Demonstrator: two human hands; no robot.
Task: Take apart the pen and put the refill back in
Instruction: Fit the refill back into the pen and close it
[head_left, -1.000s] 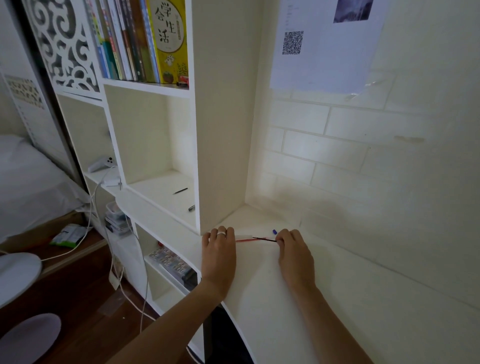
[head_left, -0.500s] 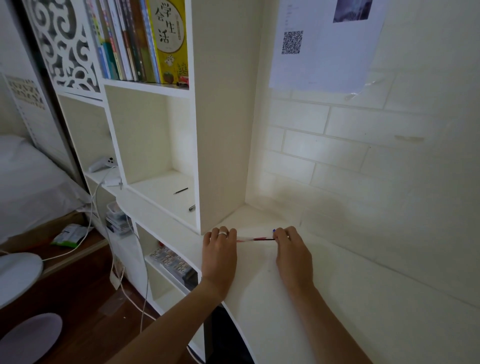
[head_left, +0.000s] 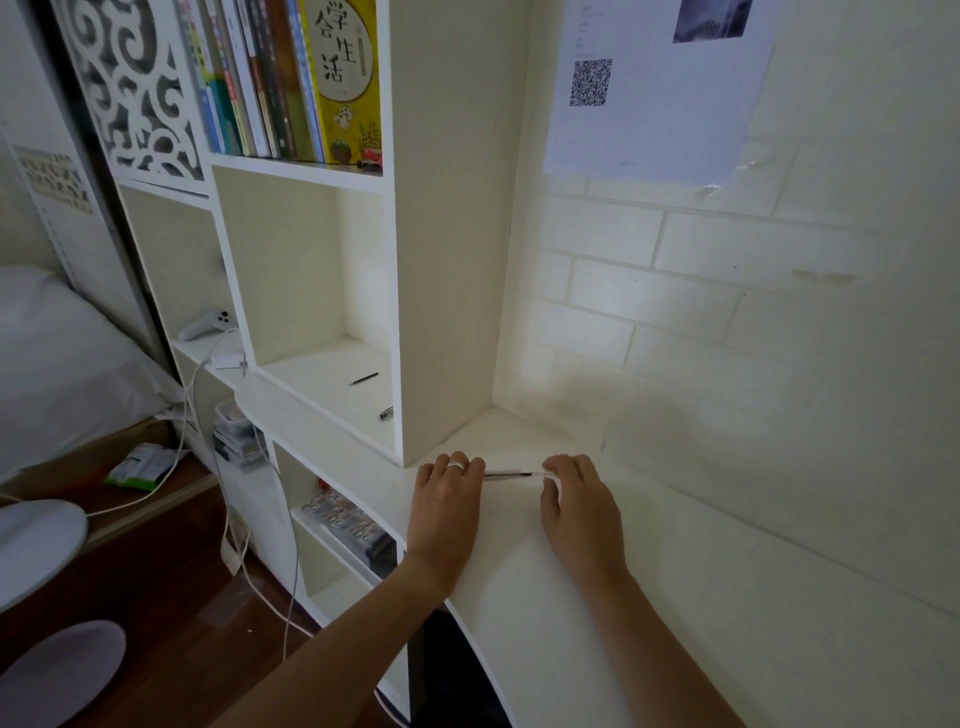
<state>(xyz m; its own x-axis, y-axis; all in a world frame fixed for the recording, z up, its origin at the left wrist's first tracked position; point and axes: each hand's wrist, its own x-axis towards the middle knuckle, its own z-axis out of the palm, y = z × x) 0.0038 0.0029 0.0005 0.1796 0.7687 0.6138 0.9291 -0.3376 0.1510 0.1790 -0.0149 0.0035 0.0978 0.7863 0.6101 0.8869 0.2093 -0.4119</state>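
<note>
A thin pen (head_left: 511, 474) with a clear barrel and a dark and red refill inside stretches level between my two hands, just above the white desk (head_left: 524, 571). My left hand (head_left: 449, 496), a ring on one finger, grips the pen's left end. My right hand (head_left: 579, 501) pinches the right end with its fingertips. Both ends of the pen are hidden by fingers. I cannot tell whether the refill sits fully inside the barrel.
A white bookshelf (head_left: 447, 260) rises just left of my hands, with two small dark pen parts (head_left: 363, 379) in its open cubby. Books fill the shelf above. A brick-pattern wall (head_left: 727, 312) closes the right side. Cables hang at the left.
My right hand has moved left toward the left hand, and the exposed thin refill has slid into the barrel. The small blue bit seen by my right fingers is now hidden.
</note>
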